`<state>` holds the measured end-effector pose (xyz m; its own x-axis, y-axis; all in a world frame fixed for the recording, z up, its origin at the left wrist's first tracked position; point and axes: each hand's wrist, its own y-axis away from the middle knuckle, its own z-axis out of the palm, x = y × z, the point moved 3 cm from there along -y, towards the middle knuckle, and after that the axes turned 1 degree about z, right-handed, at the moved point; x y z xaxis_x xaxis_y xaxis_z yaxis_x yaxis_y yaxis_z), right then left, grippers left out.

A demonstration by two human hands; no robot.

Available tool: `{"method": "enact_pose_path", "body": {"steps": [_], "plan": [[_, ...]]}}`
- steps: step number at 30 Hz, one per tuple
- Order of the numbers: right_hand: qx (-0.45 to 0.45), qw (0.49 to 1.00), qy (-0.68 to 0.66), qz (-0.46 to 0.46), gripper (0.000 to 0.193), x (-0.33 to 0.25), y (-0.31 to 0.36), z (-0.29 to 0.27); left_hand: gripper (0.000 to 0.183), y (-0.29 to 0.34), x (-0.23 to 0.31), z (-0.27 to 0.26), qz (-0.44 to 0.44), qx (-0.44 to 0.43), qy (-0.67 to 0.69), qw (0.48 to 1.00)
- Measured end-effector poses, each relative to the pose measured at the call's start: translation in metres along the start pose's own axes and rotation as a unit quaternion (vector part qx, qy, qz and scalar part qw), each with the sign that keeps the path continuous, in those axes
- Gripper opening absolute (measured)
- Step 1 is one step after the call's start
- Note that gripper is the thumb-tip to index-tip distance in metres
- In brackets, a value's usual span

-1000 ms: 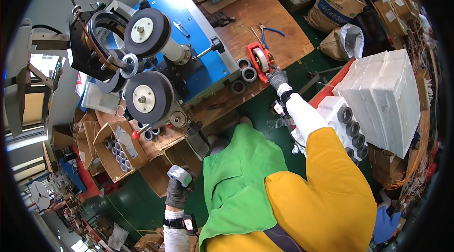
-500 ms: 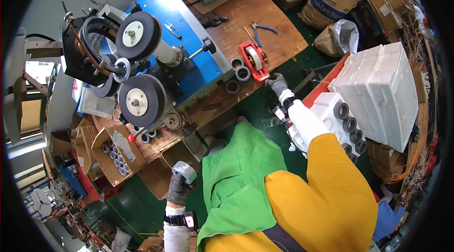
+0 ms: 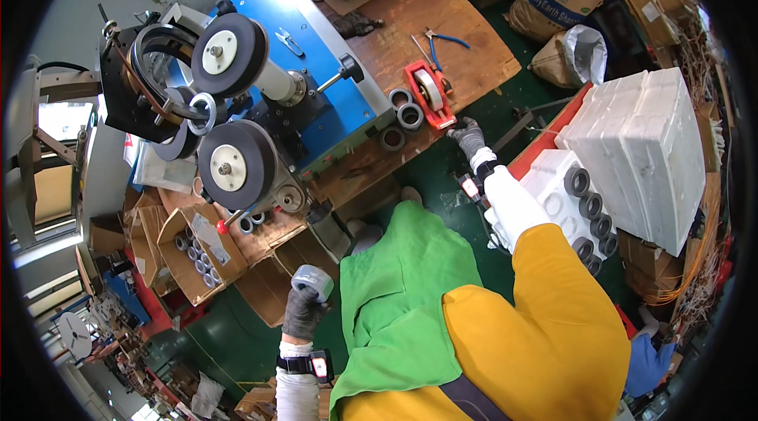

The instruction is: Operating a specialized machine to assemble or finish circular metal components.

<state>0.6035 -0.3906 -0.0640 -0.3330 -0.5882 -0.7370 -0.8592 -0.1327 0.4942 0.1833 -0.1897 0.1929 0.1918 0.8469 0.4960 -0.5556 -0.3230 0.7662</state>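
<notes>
My left hand (image 3: 304, 317), in a dark grey glove, is closed around a thick grey ring (image 3: 313, 280) with a shiny pale outer face. It holds the ring low, left of my green apron. At the table's front edge, my gloved right hand (image 3: 468, 139) is beside the front end of a red tape dispenser (image 3: 444, 118) carrying a pale tape roll (image 3: 429, 90). Its fingers are drawn together; whatever lies between them is too small to make out. Dark rings (image 3: 410, 116) stand left of the dispenser.
A blue machine (image 3: 316, 65) with black rollers (image 3: 230, 167) fills the table's left. Blue-handled pliers (image 3: 448, 42) lie behind the dispenser. A cardboard box (image 3: 229, 255) holds several rings. At right, white foam blocks (image 3: 639, 152) stand near more dark rings (image 3: 591, 204).
The left hand has turned a little, tilting the grey ring so more of its pale face shows. My right hand stays by the dispenser with a slight shift. The whole view has moved slightly.
</notes>
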Motion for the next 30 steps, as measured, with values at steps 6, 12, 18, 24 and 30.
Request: {"method": "enact_pose_path", "body": {"steps": [6,12,18,24,30], "plan": [[-0.128,0.962,-0.055,0.236,0.061,0.077,-0.016,0.042,0.046,-0.011,0.003,0.023,-0.03,-0.077,0.016,0.996],[-0.298,0.949,-0.017,0.102,0.06,0.001,0.073,0.012,0.038,-0.025,0.004,0.007,-0.066,-0.018,0.01,0.998],[-0.606,0.76,-0.002,-0.236,0.059,-0.189,0.213,0.016,0.035,-0.03,0.007,0.03,-0.163,-0.095,0.037,0.981],[-0.61,0.641,0.176,-0.432,0.049,-0.248,0.288,0.033,0.032,-0.023,0.003,0.049,-0.165,-0.102,-0.024,0.981],[-0.57,0.632,0.24,-0.466,0.039,-0.245,0.31,0.052,0.027,-0.023,-0.007,0.05,-0.17,-0.071,-0.081,0.979]]}}
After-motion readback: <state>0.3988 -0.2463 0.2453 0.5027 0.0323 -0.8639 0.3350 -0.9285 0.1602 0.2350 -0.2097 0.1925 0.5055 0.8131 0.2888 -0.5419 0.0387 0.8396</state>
